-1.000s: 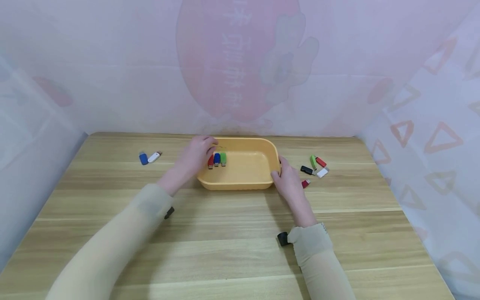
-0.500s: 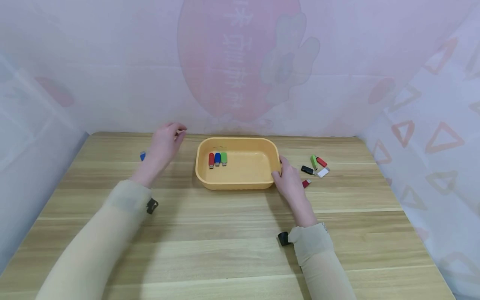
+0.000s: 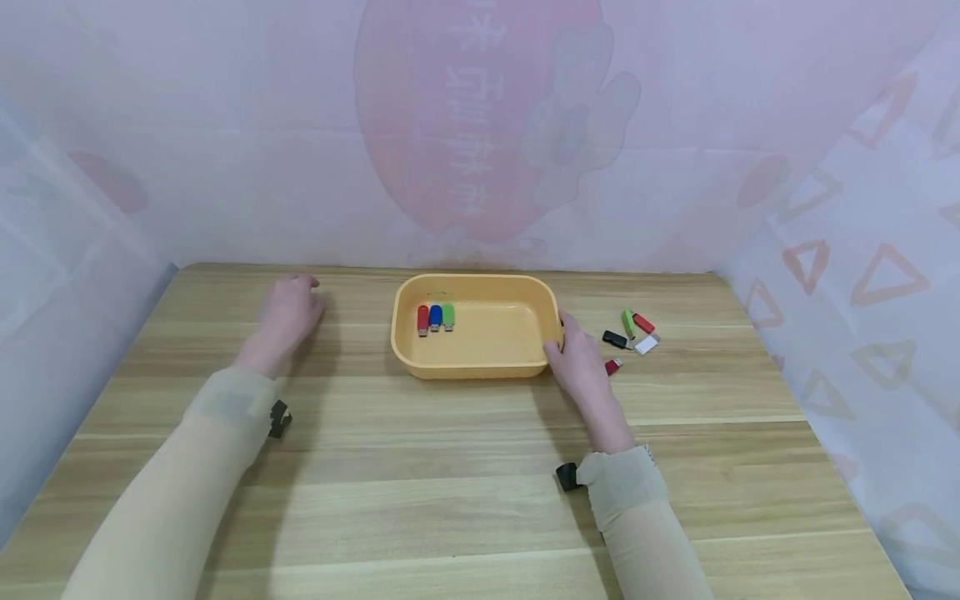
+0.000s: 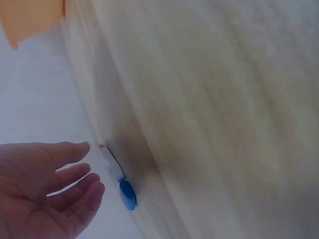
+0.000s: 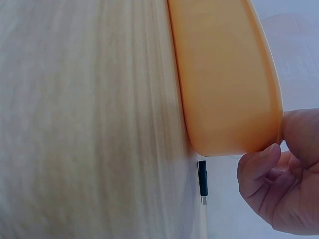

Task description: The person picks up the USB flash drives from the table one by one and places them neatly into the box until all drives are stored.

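The tray (image 3: 480, 367) is yellow-orange; inside it lie a red stick (image 3: 422, 319), a blue stick (image 3: 435, 317) and a green stick (image 3: 447, 316). Right of the tray lie black (image 3: 614, 339), green (image 3: 627, 322), red (image 3: 642, 322) and white (image 3: 646, 344) sticks. The table (image 3: 450, 483) is pale wood grain. Behind the tray hangs a pale curtain (image 3: 862, 250) with pink triangles.

Backdrop cloth (image 3: 480, 125): faint, mirrored Chinese-style characters ran down the pink strawberry print (image 3: 450, 117), too washed out to read. Tray (image 3: 480, 367), USB sticks (image 3: 435, 317) and surface (image 3: 450, 483): no legible text, labels, brands or numbers were seen in any view.
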